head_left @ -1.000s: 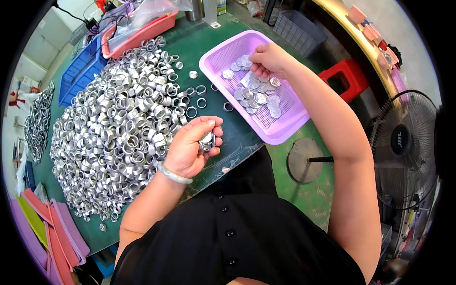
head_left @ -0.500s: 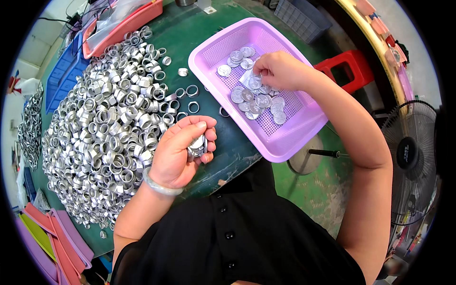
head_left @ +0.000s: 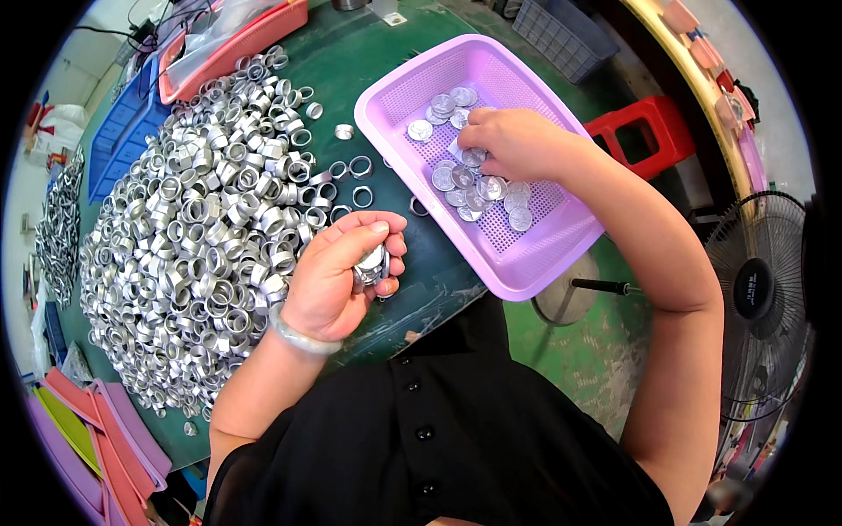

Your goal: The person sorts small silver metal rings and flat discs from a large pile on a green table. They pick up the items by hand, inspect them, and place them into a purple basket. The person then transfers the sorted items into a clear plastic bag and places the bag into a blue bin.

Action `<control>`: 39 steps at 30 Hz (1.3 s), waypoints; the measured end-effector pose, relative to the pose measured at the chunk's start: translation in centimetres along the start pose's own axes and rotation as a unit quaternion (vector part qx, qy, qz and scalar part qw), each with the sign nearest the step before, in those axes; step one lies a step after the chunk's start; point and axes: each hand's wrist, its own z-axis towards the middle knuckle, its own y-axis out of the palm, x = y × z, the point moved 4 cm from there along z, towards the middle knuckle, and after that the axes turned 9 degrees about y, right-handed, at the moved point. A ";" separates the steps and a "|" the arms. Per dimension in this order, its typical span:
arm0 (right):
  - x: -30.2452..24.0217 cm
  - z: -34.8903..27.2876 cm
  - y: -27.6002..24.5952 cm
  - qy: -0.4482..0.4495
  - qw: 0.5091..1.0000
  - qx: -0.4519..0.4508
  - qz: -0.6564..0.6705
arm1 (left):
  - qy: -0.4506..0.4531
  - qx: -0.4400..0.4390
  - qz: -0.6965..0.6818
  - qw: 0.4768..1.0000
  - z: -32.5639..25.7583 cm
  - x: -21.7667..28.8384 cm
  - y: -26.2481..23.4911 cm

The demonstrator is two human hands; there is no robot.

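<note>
My left hand (head_left: 331, 279) is closed around a small stack of coin-like silvery metal discs (head_left: 371, 263), with their edges showing between thumb and fingers. My right hand (head_left: 526, 147) reaches into a lilac perforated plastic basket (head_left: 531, 263). Its fingers are bent down over the loose metal discs (head_left: 462, 177) there, thumb and fingertips drawn toward each other. Whatever lies in that grip is mostly hidden. Several discs lie flat or overlapping on the basket floor, and a small pale piece (head_left: 455, 150) shows among them.
A large heap of silvery metal rings (head_left: 197, 254) covers the left of the green table (head_left: 338, 66), with a few loose rings near the basket. Behind it stand a blue bin (head_left: 123, 131) and a pink tray (head_left: 241, 54). A red stool (head_left: 645, 131) and a fan (head_left: 752, 289) are at right.
My right hand has shifted slightly lower over the discs, its fingers spread wider across them. My left hand still holds its stack. The view has moved a little.
</note>
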 end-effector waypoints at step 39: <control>-7.9 -7.8 -3.2 0.098 0.684 -0.021 0.723 | 0.086 -0.047 0.086 0.991 -1.4 0.1 4.2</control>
